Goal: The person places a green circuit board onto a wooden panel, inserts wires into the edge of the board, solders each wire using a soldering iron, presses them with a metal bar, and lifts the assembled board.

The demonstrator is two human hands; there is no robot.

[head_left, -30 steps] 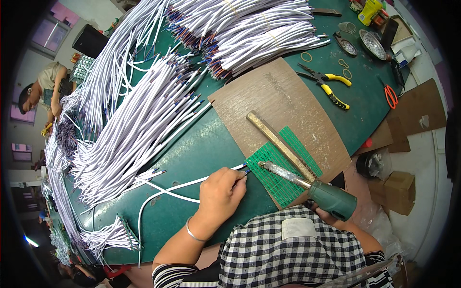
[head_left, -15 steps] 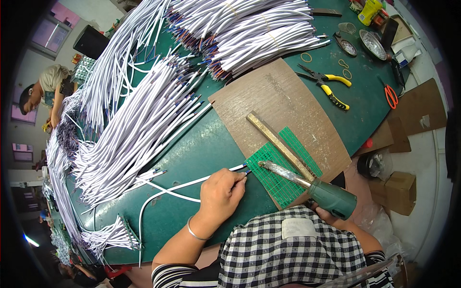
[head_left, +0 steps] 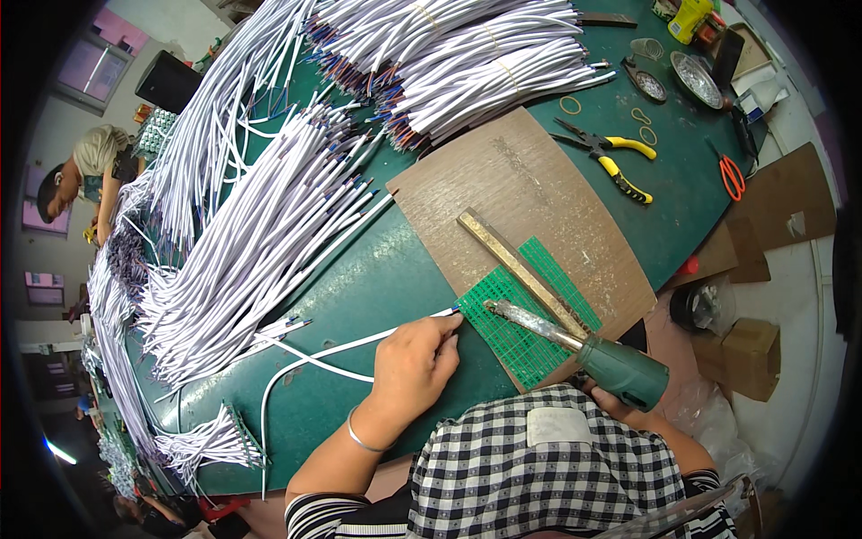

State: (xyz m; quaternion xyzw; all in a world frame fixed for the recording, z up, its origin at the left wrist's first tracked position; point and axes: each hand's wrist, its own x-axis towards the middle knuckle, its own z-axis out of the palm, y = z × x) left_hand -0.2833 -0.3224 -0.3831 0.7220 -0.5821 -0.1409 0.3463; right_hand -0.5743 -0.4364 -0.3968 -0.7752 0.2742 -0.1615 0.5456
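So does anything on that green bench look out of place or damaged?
Nothing looks broken or spilled. The brown board is scuffed and speckled with pale marks, like a worn work surface. A few rubber bands lie loose near the yellow-handled pliers. The white cables are heaped but roughly lined up.

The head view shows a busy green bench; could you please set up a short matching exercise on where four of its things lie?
Things:
1. heat gun
2. white cable
3. yellow-handled pliers
4. orange-handled scissors

Places:
A. near the table's far right edge
B. pinched in the left hand
C. on bare green table beyond the brown board
D. in the right hand, nozzle over the green mat

Pairs: 1-D, 2-B, 3-C, 4-A
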